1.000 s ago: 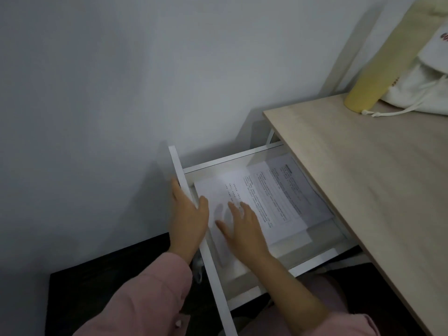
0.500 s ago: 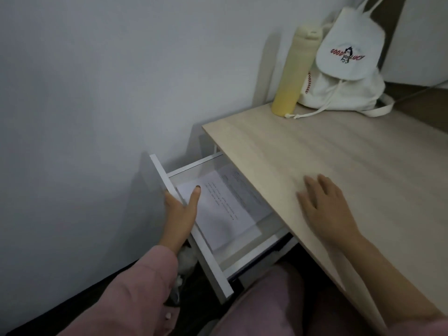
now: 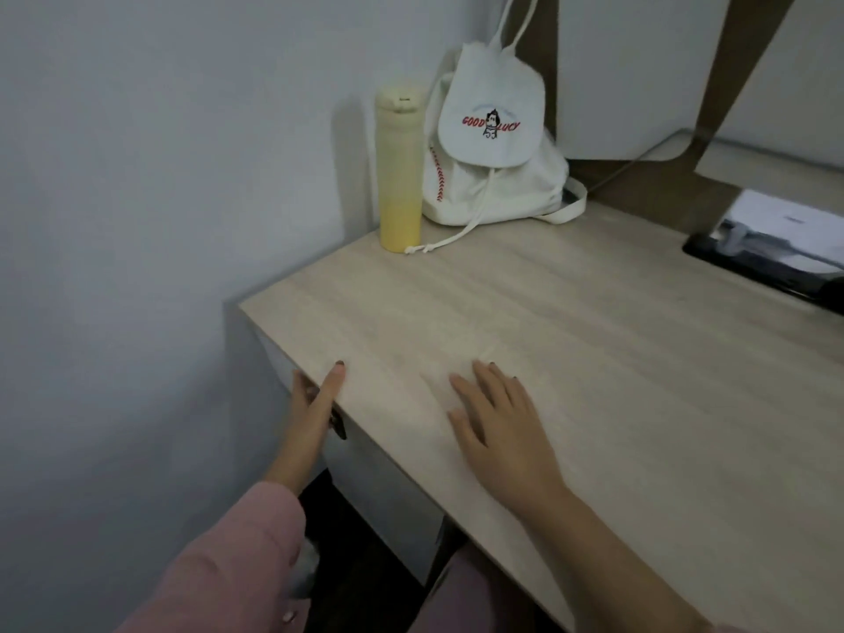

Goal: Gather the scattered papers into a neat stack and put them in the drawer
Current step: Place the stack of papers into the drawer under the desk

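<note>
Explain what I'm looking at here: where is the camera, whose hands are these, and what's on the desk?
There is no machine. A person wears one wide-angle camera on the head, looking forward and down, so every picture comes from that view and the hands are their own. The left hand rests at the edge of the desk, thumb on top and fingers against the white drawer front, which looks pushed in. The right hand lies flat on the desk. Neither holds anything. At the back stand a yellow bottle and a white drawstring bag. A black device sits far right.
</note>
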Available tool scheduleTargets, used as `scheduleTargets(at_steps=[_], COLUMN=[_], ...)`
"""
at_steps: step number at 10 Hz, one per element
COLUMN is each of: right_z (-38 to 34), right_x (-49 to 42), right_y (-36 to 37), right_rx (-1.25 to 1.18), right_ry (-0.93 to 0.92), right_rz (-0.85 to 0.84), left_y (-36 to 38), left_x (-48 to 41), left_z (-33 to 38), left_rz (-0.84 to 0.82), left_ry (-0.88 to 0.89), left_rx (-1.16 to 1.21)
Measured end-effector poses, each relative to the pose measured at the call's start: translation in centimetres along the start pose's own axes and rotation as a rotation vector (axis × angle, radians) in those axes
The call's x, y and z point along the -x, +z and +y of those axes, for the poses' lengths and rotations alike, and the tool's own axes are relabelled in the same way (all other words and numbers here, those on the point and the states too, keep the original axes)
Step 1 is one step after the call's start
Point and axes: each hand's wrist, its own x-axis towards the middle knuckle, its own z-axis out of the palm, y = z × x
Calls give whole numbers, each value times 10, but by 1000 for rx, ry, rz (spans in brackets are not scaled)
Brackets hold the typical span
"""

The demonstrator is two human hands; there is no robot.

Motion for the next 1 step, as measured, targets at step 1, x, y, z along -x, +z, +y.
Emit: scheduleTargets(at_steps=[1], right_z=[4], right_x=[3], right_y=[-13], right_rx=[-354], right_ry=[82], right_rz=[1], left_y=[1], left_x=[-3], left_z=[3], left_rz=[23], left_ry=[-22], left_rx=[36])
